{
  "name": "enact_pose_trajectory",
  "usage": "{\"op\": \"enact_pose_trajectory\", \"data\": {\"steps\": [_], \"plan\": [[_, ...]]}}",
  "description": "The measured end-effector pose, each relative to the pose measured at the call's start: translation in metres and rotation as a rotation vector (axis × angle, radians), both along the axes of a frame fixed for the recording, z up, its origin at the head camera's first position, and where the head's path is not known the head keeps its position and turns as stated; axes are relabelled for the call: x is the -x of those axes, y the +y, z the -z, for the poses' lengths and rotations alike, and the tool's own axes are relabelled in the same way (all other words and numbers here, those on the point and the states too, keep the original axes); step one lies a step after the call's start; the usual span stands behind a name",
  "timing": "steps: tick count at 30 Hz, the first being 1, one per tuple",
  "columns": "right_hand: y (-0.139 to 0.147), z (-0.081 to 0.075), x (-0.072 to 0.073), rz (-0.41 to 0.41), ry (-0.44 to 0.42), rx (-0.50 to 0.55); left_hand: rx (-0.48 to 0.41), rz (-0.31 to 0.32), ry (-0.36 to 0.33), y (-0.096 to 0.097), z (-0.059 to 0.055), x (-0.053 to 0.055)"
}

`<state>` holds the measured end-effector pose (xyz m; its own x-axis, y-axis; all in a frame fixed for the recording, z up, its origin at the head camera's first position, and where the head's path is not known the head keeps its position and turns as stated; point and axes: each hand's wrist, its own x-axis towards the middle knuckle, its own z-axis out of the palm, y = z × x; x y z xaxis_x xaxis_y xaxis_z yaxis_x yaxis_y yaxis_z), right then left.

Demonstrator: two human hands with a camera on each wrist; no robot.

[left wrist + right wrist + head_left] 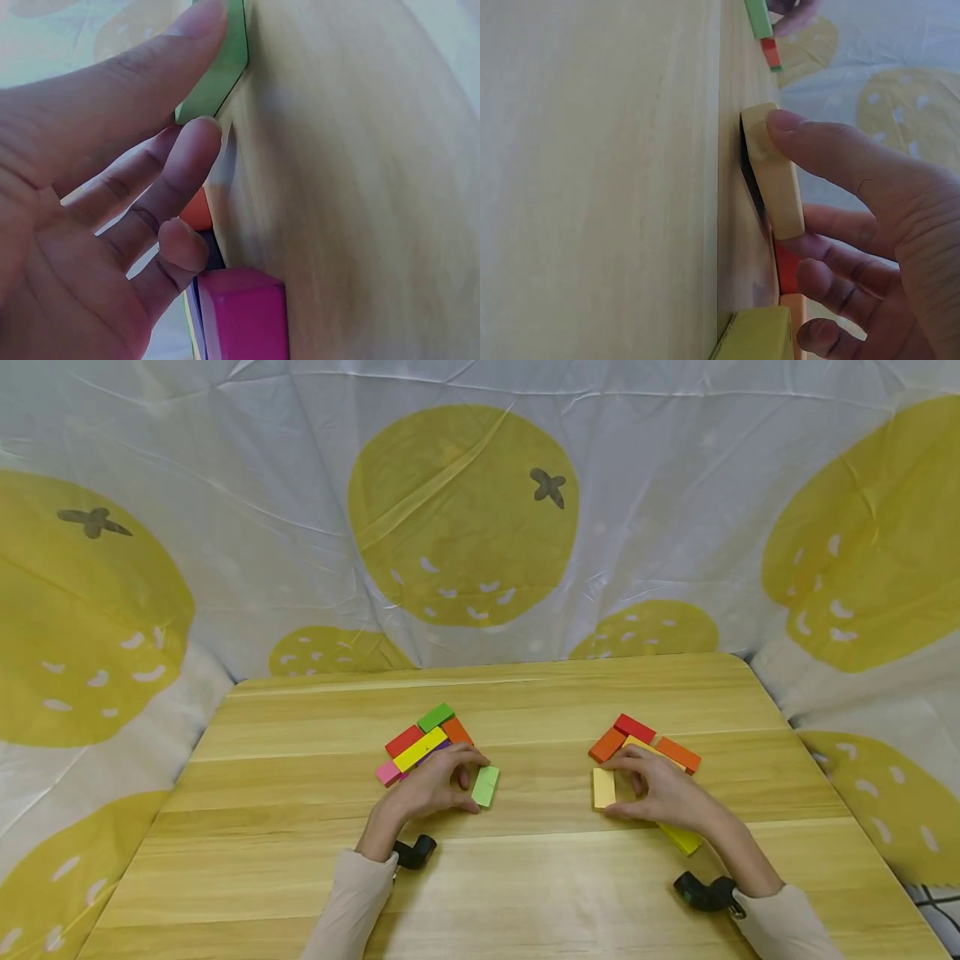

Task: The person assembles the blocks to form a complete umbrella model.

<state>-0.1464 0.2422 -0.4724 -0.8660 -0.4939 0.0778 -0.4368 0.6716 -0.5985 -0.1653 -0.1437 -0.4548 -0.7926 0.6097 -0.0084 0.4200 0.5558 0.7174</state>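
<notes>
My left hand (431, 785) pinches a light green block (486, 787) by its ends, between thumb and fingers. Opposite it, my right hand (667, 789) grips a pale yellow block (603, 789) the same way; in the right wrist view a dark gap shows under this block (776, 176). Behind the left hand lie a yellow block (420, 749), a pink block (387, 773) and a partly hidden purple one. Around the right hand are a red block (634, 727), two orange blocks and a yellow block (681, 841), with a yellow-orange block partly covered by the fingers.
Further blocks at the left group are green (435, 717), red (402, 741) and orange (457, 732). Everything lies on a wood-grain table (525, 893). A white curtain with yellow fruit prints (465, 518) hangs behind and at both sides.
</notes>
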Motion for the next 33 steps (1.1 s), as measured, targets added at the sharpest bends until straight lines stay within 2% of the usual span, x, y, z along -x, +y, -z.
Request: {"op": "enact_pose_trajectory", "data": {"steps": [10, 19, 28, 33], "plan": [[-0.009, 0.003, 0.001, -0.002, 0.023, 0.016, -0.016, -0.001, -0.009, 0.001, 0.003, 0.001], [-0.016, 0.004, -0.002, 0.013, 0.083, -0.029, 0.041, -0.028, -0.004, 0.007, 0.000, -0.001], [-0.021, 0.001, -0.002, -0.022, 0.080, -0.031, 0.011, -0.006, 0.010, 0.011, 0.001, -0.001], [-0.021, 0.000, -0.002, -0.018, 0.039, -0.034, 0.003, -0.008, 0.004, 0.011, 0.003, 0.000]]}}
